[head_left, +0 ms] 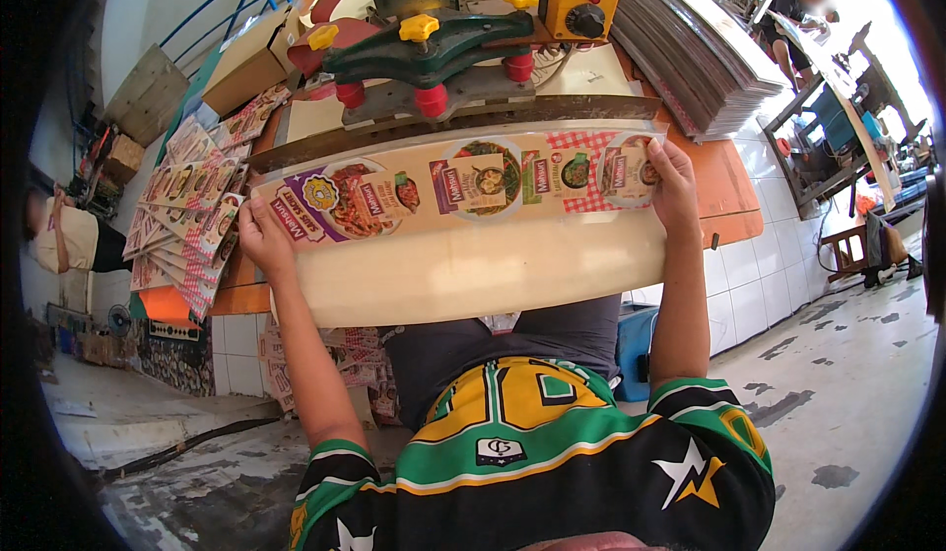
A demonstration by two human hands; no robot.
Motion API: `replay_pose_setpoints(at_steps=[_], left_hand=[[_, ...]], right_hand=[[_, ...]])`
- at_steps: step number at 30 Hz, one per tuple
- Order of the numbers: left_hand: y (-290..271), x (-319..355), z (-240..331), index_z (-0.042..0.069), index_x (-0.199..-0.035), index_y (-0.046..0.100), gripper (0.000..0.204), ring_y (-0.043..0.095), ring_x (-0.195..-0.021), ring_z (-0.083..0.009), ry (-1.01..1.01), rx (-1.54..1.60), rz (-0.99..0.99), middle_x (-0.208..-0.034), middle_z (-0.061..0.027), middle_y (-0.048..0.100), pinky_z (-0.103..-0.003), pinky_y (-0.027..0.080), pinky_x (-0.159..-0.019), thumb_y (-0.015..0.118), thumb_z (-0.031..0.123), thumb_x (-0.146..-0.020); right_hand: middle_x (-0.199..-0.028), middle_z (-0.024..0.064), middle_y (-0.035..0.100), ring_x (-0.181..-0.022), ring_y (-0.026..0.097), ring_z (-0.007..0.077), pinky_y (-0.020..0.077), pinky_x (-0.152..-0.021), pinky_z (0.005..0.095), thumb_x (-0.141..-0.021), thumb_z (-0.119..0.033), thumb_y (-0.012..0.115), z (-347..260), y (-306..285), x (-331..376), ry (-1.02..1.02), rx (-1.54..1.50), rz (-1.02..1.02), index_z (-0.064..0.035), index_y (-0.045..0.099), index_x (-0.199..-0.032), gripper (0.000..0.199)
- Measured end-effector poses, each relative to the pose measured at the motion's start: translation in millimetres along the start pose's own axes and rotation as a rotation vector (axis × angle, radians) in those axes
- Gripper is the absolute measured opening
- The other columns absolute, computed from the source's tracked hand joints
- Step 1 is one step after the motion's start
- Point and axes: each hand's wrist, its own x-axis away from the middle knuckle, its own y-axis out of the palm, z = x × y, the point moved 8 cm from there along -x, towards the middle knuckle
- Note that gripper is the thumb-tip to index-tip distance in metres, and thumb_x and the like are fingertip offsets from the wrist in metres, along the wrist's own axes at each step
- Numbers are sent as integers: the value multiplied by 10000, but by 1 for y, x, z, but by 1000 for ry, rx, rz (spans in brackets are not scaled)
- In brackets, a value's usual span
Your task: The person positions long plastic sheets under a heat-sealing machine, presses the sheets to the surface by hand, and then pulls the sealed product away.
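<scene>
Glossy printed card: one long strip of food-picture packaging panels, lying across the pale board in front of the green-armed press with red and yellow knobs. Your left hand pinches its purple end, fingers closed on the edge; your right hand clamps the checked end, thumb over the top. Finished sleeves lie fanned in a pile at your left; a grey sheet stack sits at your right. Risk: uneven pull from either hand would likely skew the strip under the press bar, and fingertips sit near it.
</scene>
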Motion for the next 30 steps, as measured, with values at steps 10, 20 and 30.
replay_pose_setpoints(at_steps=[10,20,30], left_hand=[[1,-2,-21,-39,-1087,632,434,625,-830,-254,-60,-11,48,-934,-165,700,-379,510,-805,467,361,-1121],[6,-2,-22,-35,-1073,633,428,558,-837,-116,-131,110,15,-910,-47,648,-284,485,-790,466,355,-1132],[10,-3,-23,-15,-1100,640,408,613,-859,-96,-224,459,-25,-970,-36,668,-263,523,-777,480,359,-1129]], right_hand=[[-1039,66,740,-892,686,87,542,-786,251,-1080,-307,589,4,4,1,46,66,-40,34,690,-1132,359],[-1040,75,742,-891,707,101,567,-802,257,-1095,-292,546,-4,10,1,44,19,-74,41,687,-1155,366],[-1079,67,737,-928,704,99,565,-825,253,-1097,-282,539,6,7,-7,54,-13,-120,28,667,-1183,346]])
